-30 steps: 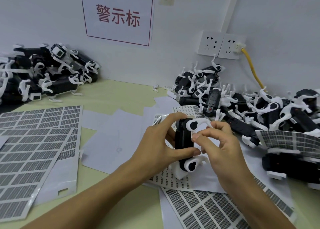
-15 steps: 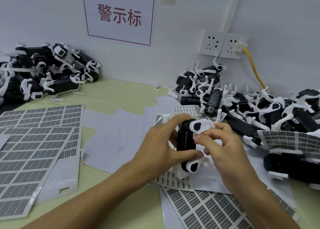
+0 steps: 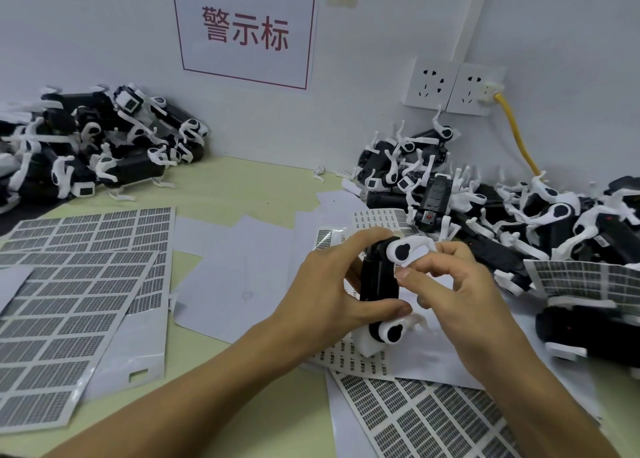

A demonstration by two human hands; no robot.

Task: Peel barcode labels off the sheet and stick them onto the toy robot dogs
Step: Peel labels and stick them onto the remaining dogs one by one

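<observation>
Toy robot dog [image 3: 378, 281] gripped in left hand [image 3: 332, 295]; right hand [image 3: 460, 295] fingers [image 3: 410, 273] pinch against it.

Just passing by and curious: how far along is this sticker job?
Partway, I'd guess. Done: whether the left pile of dogs is labelled can't be read, but blank backing sheets lie around. In hand: the left hand grips one toy dog while the right hand works at its side. Left: the right pile and full label sheets.

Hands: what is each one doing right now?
Left hand: grips the toy robot dog.
Right hand: fingers curled against the dog; any pinched label cannot be told.
</observation>
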